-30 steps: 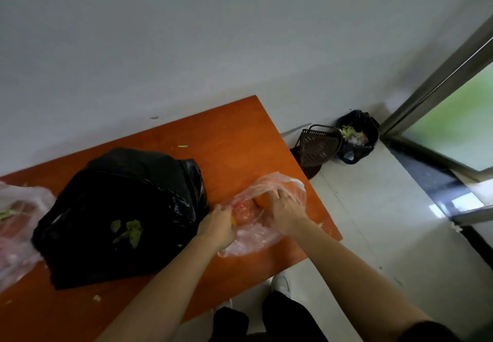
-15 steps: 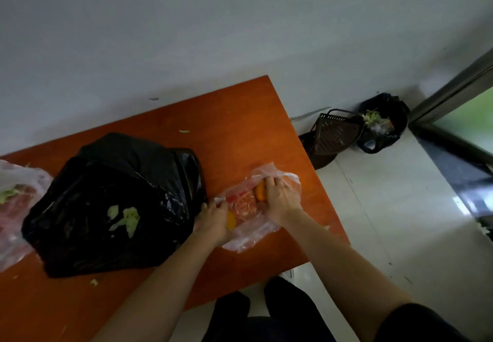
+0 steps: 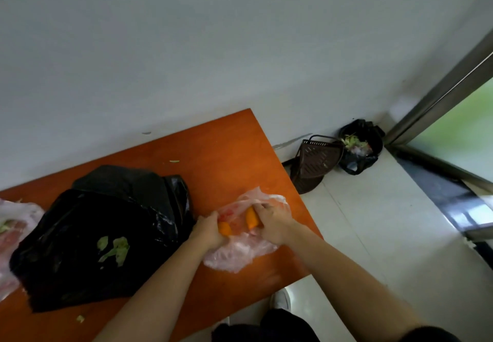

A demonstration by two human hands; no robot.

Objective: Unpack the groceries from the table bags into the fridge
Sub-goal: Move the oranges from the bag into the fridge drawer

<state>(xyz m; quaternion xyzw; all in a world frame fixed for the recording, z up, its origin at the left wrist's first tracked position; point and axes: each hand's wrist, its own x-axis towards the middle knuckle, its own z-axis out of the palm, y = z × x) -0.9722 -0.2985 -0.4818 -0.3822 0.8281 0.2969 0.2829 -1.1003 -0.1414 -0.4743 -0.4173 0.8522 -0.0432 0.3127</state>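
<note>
Gripping one orange piece each, the left hand (image 3: 209,231) and the right hand (image 3: 270,223) work at the clear plastic bag (image 3: 240,253). It lies on the table (image 3: 226,149) in the lower middle of the frame, just right of the black bag (image 3: 106,235). Compared with half a second ago, both pieces show more. The left orange piece (image 3: 225,229) now sticks out from the curled fingers of the left hand. The right orange piece (image 3: 251,218) stands out of the film, and the right hand's fingers are curled over it. They look like carrots, but I cannot say for sure. I judge that the bag is now open and the lifting out has begun. The fridge is not in view, so the carrying is not yet done.
</note>
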